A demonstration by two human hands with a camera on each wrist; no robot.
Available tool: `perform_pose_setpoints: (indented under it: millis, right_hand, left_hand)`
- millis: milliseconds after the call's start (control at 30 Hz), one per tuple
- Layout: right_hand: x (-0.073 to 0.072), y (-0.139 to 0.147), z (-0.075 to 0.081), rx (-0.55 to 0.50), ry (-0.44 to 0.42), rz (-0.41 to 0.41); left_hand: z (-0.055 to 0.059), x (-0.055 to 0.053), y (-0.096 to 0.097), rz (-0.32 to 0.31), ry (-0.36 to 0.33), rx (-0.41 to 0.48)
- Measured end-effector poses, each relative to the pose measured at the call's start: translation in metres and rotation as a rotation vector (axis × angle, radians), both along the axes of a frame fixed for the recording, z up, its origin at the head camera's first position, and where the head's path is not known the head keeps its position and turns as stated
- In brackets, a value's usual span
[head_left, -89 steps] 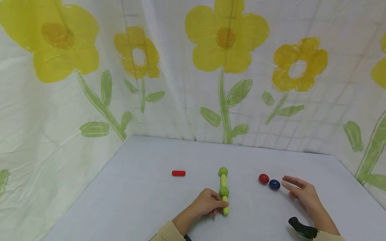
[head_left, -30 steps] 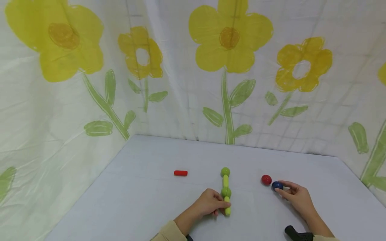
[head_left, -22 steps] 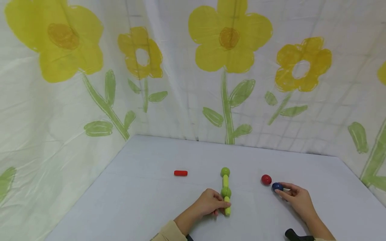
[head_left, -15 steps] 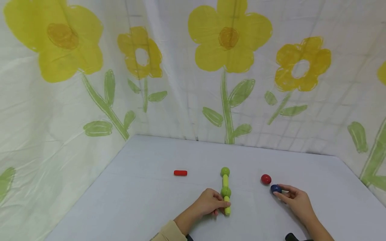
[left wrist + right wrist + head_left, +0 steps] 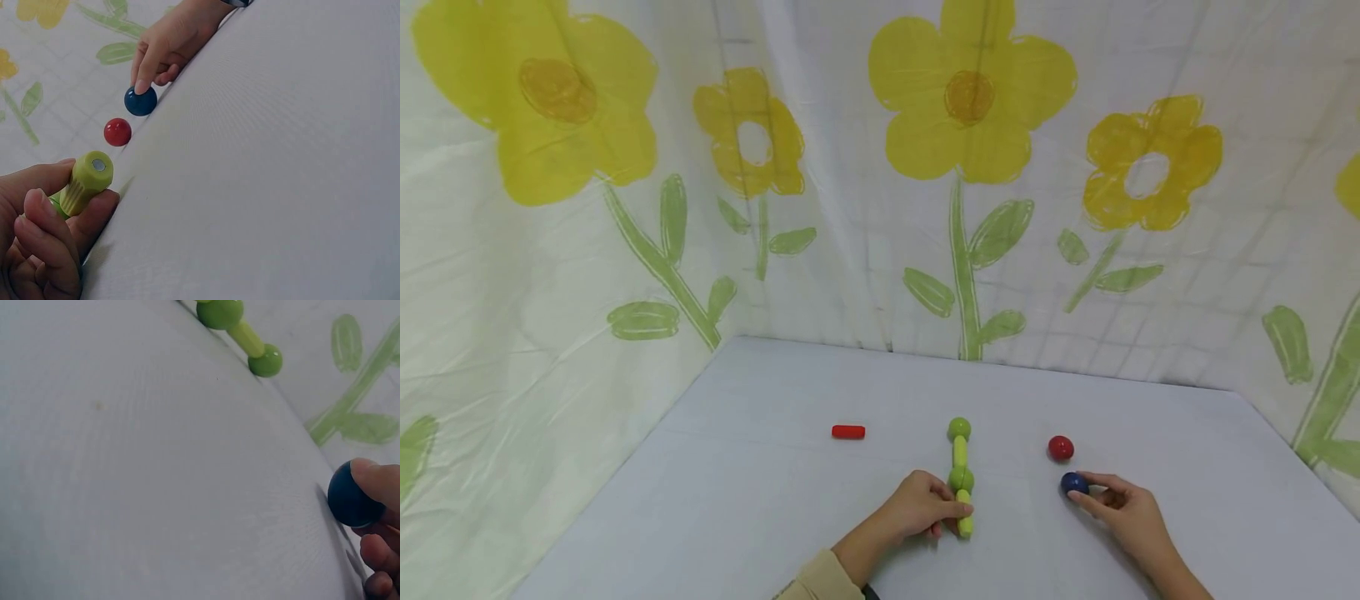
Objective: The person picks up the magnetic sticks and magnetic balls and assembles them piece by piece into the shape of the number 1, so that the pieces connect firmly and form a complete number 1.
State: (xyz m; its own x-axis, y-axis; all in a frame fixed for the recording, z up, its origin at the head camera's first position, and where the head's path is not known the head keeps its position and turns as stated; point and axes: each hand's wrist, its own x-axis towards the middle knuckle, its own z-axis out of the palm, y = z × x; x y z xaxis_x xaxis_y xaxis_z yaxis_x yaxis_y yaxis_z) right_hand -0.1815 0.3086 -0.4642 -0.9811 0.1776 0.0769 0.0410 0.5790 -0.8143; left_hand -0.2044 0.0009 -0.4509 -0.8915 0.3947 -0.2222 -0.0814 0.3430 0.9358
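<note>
A green chain point(image 5: 959, 467) of two balls and two yellow-green rods lies on the table, pointing away from me. My left hand point(image 5: 953, 510) grips its near rod point(image 5: 87, 181) between thumb and fingers. My right hand point(image 5: 1086, 493) pinches a blue ball point(image 5: 1073, 482) that sits on the table to the right of the chain. The wrist views show the blue ball point(image 5: 140, 101) point(image 5: 350, 494) under a fingertip. A red ball point(image 5: 1061, 448) lies just beyond it, apart from the hand.
A short red rod point(image 5: 847, 432) lies alone to the left of the chain. The grey table point(image 5: 775, 517) is walled at the back and both sides by a white cloth point(image 5: 865, 250) printed with yellow flowers.
My right hand reached the blue ball, took hold of it and drew it nearer and leftward, away from the red ball. My left hand and the chain stayed still.
</note>
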Motion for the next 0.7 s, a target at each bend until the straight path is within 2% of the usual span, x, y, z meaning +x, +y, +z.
perform_pose_setpoints:
  millis: [467, 700]
  right_hand:
    - [0.006, -0.014, -0.005, 0.024, 0.171, 0.032]
    - [0.008, -0.026, -0.005, 0.004, 0.152, 0.057]
  left_hand:
    - [0.002, 0.001, 0.0, 0.008, -0.013, -0.001]
    - [0.003, 0.002, 0.002, 0.025, -0.006, 0.0]
